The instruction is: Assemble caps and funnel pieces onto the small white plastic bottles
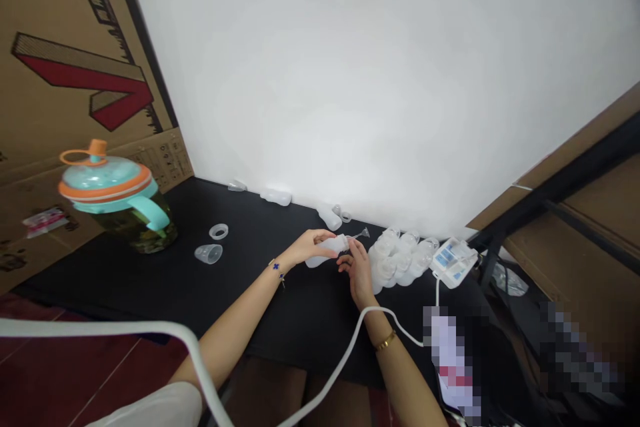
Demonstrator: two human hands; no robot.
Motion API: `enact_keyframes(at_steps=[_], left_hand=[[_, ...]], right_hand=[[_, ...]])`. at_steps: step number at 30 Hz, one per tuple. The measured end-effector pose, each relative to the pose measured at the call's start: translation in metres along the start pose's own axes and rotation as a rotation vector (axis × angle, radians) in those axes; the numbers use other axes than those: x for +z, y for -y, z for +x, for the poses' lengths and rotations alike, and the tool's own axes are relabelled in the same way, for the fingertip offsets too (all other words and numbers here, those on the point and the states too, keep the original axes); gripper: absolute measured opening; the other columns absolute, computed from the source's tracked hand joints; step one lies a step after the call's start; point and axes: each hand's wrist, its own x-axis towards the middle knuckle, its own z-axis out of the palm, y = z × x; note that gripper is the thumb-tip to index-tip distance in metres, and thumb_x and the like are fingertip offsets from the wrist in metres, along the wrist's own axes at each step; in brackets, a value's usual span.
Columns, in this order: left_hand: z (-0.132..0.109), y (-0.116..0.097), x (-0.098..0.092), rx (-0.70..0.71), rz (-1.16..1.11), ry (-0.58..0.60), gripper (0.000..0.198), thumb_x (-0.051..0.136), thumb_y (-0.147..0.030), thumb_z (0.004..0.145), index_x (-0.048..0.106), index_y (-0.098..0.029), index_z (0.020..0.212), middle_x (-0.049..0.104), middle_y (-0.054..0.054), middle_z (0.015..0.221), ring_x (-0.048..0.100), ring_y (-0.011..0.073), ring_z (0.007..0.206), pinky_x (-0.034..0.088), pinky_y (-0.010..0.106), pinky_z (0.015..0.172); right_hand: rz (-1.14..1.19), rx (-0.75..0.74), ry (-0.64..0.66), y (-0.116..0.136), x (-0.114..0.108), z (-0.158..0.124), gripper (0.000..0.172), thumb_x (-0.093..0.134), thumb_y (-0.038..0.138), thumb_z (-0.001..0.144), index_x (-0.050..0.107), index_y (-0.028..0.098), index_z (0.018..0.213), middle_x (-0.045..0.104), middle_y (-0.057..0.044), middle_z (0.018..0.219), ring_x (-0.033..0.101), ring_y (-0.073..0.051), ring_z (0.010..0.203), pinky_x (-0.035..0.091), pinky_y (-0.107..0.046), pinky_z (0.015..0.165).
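Note:
My left hand (316, 245) is closed around a frosted plastic squeeze bottle (320, 257), tilted with its neck to the right. The fingertips of my right hand (359, 270) are pinched together at the bottle's mouth. From them a clear thin-stemmed piece with a flared end (364, 233) points away to the right; its other end is hidden by the fingers. Just right of that hand stands a cluster of several similar bottles (400, 257) with clear caps. Left of my hands lie a clear plastic cap (209, 253) and a white ring (219, 231).
Along the white wall lie a bottle (276, 197), another bottle (330, 217) and a clear cap (237, 185). A large lidded jug (120, 203) stands at left on the black table (240, 307). A white case (453, 261) sits at right. A white cable (193, 353) crosses in front.

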Motion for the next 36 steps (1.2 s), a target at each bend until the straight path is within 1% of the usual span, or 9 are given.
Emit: enact_keyframes(at_steps=[3, 7, 12, 20, 23, 29, 32, 36], left_hand=[[0.0003, 0.0003, -0.0001, 0.0, -0.062, 0.012, 0.062, 0.095, -0.033, 0.06, 0.072, -0.013, 0.115, 0.075, 0.013, 0.117, 0.069, 0.029, 0.11, 0.05, 0.038, 0.098], [0.0004, 0.0009, 0.0, -0.013, -0.095, 0.029, 0.062, 0.095, -0.031, 0.059, 0.073, -0.014, 0.113, 0.076, 0.011, 0.116, 0.069, 0.028, 0.11, 0.049, 0.038, 0.1], [0.0007, 0.0019, 0.0005, -0.02, -0.087, 0.039, 0.061, 0.095, -0.031, 0.06, 0.073, -0.013, 0.113, 0.076, 0.012, 0.113, 0.07, 0.0273, 0.106, 0.049, 0.037, 0.097], [0.0013, 0.0026, -0.0008, -0.008, -0.045, 0.029, 0.059, 0.093, -0.03, 0.061, 0.073, -0.014, 0.114, 0.076, 0.011, 0.114, 0.069, 0.0274, 0.108, 0.049, 0.037, 0.098], [0.001, 0.0032, -0.0018, 0.004, -0.014, 0.018, 0.061, 0.093, -0.031, 0.061, 0.073, -0.014, 0.115, 0.076, 0.012, 0.115, 0.069, 0.0277, 0.109, 0.048, 0.037, 0.098], [-0.0006, 0.0004, -0.002, 0.015, 0.081, 0.024, 0.063, 0.092, -0.033, 0.062, 0.072, -0.014, 0.118, 0.076, 0.011, 0.113, 0.069, 0.0269, 0.105, 0.05, 0.036, 0.093], [-0.0013, -0.0012, -0.0014, 0.025, 0.13, 0.018, 0.063, 0.092, -0.035, 0.061, 0.072, -0.014, 0.118, 0.076, 0.011, 0.113, 0.069, 0.0274, 0.104, 0.05, 0.035, 0.091], [-0.0024, -0.0027, -0.0004, 0.05, 0.167, 0.012, 0.066, 0.091, -0.038, 0.061, 0.072, -0.015, 0.119, 0.075, 0.011, 0.117, 0.069, 0.0278, 0.105, 0.05, 0.036, 0.092]], right_hand=[[0.037, 0.01, 0.011, 0.0, -0.0001, 0.0001, 0.044, 0.078, 0.053, 0.078, 0.066, 0.023, 0.109, 0.069, -0.001, 0.097, 0.066, -0.012, 0.059, 0.047, -0.02, 0.042], [0.042, 0.014, 0.024, 0.0005, -0.0001, -0.0009, 0.047, 0.077, 0.052, 0.079, 0.067, 0.023, 0.115, 0.07, -0.002, 0.101, 0.067, -0.012, 0.061, 0.048, -0.02, 0.044], [0.03, 0.018, 0.029, 0.0021, 0.0003, -0.0017, 0.05, 0.078, 0.053, 0.078, 0.068, 0.023, 0.118, 0.071, -0.002, 0.096, 0.066, -0.012, 0.061, 0.049, -0.021, 0.044], [0.017, -0.009, -0.001, 0.0012, -0.0004, -0.0014, 0.045, 0.082, 0.051, 0.075, 0.07, 0.023, 0.108, 0.069, -0.001, 0.092, 0.064, -0.011, 0.059, 0.048, -0.02, 0.043], [0.016, -0.021, -0.006, 0.0011, 0.0, -0.0015, 0.042, 0.083, 0.05, 0.074, 0.068, 0.022, 0.103, 0.069, -0.001, 0.093, 0.063, -0.01, 0.058, 0.047, -0.019, 0.043], [-0.005, -0.018, -0.015, 0.002, 0.0016, -0.0014, 0.041, 0.084, 0.05, 0.074, 0.064, 0.022, 0.097, 0.064, 0.003, 0.081, 0.061, -0.01, 0.056, 0.046, -0.018, 0.042], [-0.015, -0.02, -0.02, 0.0015, 0.0015, -0.0011, 0.041, 0.084, 0.051, 0.074, 0.063, 0.022, 0.094, 0.063, 0.004, 0.079, 0.061, -0.009, 0.056, 0.045, -0.018, 0.043], [-0.033, -0.04, -0.022, 0.0, 0.0006, -0.001, 0.04, 0.083, 0.051, 0.074, 0.061, 0.022, 0.091, 0.062, 0.004, 0.078, 0.061, -0.009, 0.056, 0.045, -0.018, 0.043]])
